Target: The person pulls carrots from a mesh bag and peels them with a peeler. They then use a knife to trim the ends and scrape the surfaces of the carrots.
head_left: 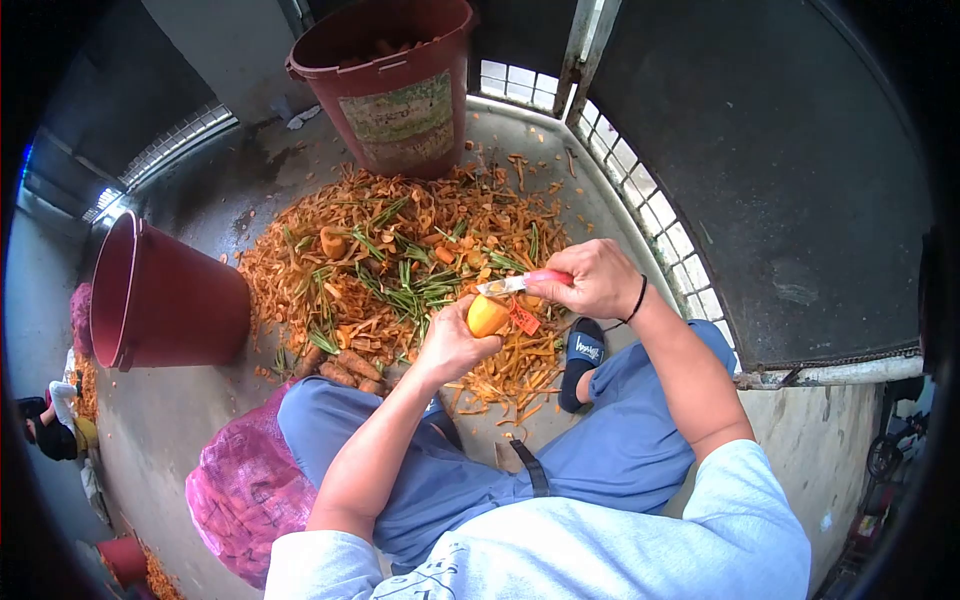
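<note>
My left hand (455, 343) is closed around a peeled yellow-orange carrot (487, 316), of which only one rounded end shows. In my right hand (597, 280) is a peeler (547, 279) with a red handle. Its pale blade end lies over the top of the carrot; whether it touches is hard to tell. A bright orange-red piece (523, 317) is seen just right of the carrot. Below both hands spreads a heap of peelings (330, 270) mixed with green stem bits (415, 285). Several unpeeled carrots (355, 367) lie at the heap's near left edge.
A large red bucket (415, 105) with carrots inside stands behind the heap. Another red bucket (190, 290) lies tilted on the left. A pink mesh sack (250, 480) full of carrots rests beside my left leg. A dark panel (780, 180) and grating (660, 215) bound the right side.
</note>
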A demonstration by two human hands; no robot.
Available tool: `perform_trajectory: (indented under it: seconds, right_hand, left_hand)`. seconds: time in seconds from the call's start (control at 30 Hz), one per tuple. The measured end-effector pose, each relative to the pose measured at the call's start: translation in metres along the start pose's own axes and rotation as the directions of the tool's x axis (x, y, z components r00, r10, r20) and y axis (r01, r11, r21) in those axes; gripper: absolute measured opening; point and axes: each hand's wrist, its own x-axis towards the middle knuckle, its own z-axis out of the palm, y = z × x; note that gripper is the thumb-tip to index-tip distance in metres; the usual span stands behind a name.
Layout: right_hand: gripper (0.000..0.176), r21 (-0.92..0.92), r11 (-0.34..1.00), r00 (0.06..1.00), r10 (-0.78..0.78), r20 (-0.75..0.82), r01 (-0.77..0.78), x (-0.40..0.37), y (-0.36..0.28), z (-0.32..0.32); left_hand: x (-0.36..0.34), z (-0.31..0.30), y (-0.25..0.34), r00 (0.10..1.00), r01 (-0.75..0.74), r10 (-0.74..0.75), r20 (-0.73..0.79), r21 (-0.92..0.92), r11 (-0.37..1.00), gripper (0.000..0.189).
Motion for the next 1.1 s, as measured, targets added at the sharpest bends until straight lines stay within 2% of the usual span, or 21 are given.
perform_trajectory:
  seconds: [0.03,0.1,0.17,0.3,0.4,0.5,0.57,0.63,0.7,0.77,0.83,0.87,0.97,1.03,1.1]
  right_hand:
    - [0.041,0.002,1.000,1.000,0.000,0.010,0.000,0.001,0.002,-0.003]
    - [0.046,0.162,0.985,0.995,-0.077,0.058,0.067,-0.001,-0.006,-0.001]
    - [0.048,0.068,0.993,0.991,-0.098,0.088,0.092,-0.002,-0.010,0.002]
    - [0.049,0.060,0.992,0.993,-0.110,0.047,0.107,-0.002,-0.010,0.004]
    - [0.049,0.008,0.988,0.988,-0.152,0.011,0.152,-0.001,-0.012,0.003]
    - [0.049,-0.013,0.986,0.986,-0.165,0.007,0.166,-0.001,-0.014,-0.002]
    - [0.049,-0.069,0.997,1.000,-0.026,-0.008,0.026,0.000,-0.004,-0.007]
    - [0.049,-0.088,0.996,0.999,-0.032,-0.008,0.032,0.000,-0.004,-0.012]
    - [0.049,0.076,0.996,0.995,-0.046,0.090,0.039,-0.002,-0.015,-0.013]
    - [0.049,0.044,0.998,0.990,-0.049,0.129,0.044,-0.004,-0.017,-0.009]
    - [0.048,0.013,1.000,0.997,-0.022,0.067,0.021,-0.004,-0.016,-0.005]
    - [0.037,-0.075,0.997,1.000,-0.014,0.020,0.016,-0.005,-0.007,-0.004]
    - [0.037,-0.062,0.998,1.000,0.021,-0.009,-0.022,-0.004,-0.001,-0.008]
    - [0.037,-0.003,0.999,0.998,0.033,0.047,-0.033,-0.004,-0.010,-0.010]
    - [0.048,-0.020,1.000,0.988,0.026,0.149,-0.023,-0.004,-0.017,-0.008]
  left_hand:
    - [0.000,0.000,0.000,1.000,-0.005,0.005,-0.001,-0.002,1.000,0.043]
    - [0.000,-0.001,-0.004,1.000,-0.012,0.012,-0.025,-0.011,1.000,0.044]
    - [0.002,-0.001,-0.010,1.000,-0.009,0.009,-0.021,0.006,1.000,0.044]
    - [0.003,-0.002,-0.013,0.997,-0.077,0.077,-0.032,-0.021,0.997,0.043]
    - [0.000,-0.007,-0.001,0.999,-0.037,0.037,-0.002,0.025,0.999,0.043]
    - [-0.004,-0.006,0.006,0.995,0.048,-0.041,0.090,-0.081,0.996,0.038]
    - [-0.007,-0.004,0.011,0.996,-0.036,0.032,0.087,0.052,0.998,0.035]
    - [-0.007,-0.002,0.015,0.997,-0.054,0.050,0.057,0.067,0.996,0.035]
    - [-0.008,-0.006,0.024,1.000,0.004,-0.007,0.017,0.134,0.991,0.037]
    - [-0.007,-0.009,0.025,1.000,0.016,-0.019,0.016,0.192,0.981,0.036]
    - [-0.007,-0.008,0.019,1.000,-0.022,0.022,0.005,0.247,0.969,0.043]
    - [-0.006,-0.005,0.007,0.995,-0.092,0.099,-0.018,0.243,0.966,0.043]
    - [-0.008,-0.005,0.016,0.999,-0.030,0.041,-0.032,0.274,0.961,0.037]
    - [-0.006,-0.005,0.017,0.995,-0.040,0.064,-0.070,0.298,0.954,0.038]
    - [-0.007,-0.006,0.021,0.998,-0.002,0.021,-0.052,0.331,0.944,0.037]
